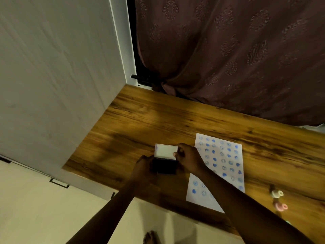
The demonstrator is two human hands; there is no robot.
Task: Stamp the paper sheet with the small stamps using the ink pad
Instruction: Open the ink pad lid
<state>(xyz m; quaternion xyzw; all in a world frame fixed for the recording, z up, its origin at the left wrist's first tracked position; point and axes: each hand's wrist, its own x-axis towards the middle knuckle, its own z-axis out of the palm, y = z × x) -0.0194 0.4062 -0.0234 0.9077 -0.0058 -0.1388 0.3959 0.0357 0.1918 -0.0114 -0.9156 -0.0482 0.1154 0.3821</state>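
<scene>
Gripping the ink pad (164,166) with both hands at the near-left part of the wooden surface (158,118) — left hand (143,167) wraps the dark base from the left, right hand (189,160) pinches the raised white lid (166,150) at its right edge with thumb and fingers. Paper sheet (219,166) lies flat just right of the pad, right forearm crossing its near corner, mostly covered in rows of blue stamp marks. Two small stamps (278,199) sit on the surface beyond the sheet's right edge, well apart from both hands. Likely closing or opening the lid — can't tell which. Risks: forearm dragging across wet prints and smearing them; inky fingers marking the sheet; pad slipping off the near edge if the base grip loosens.
</scene>
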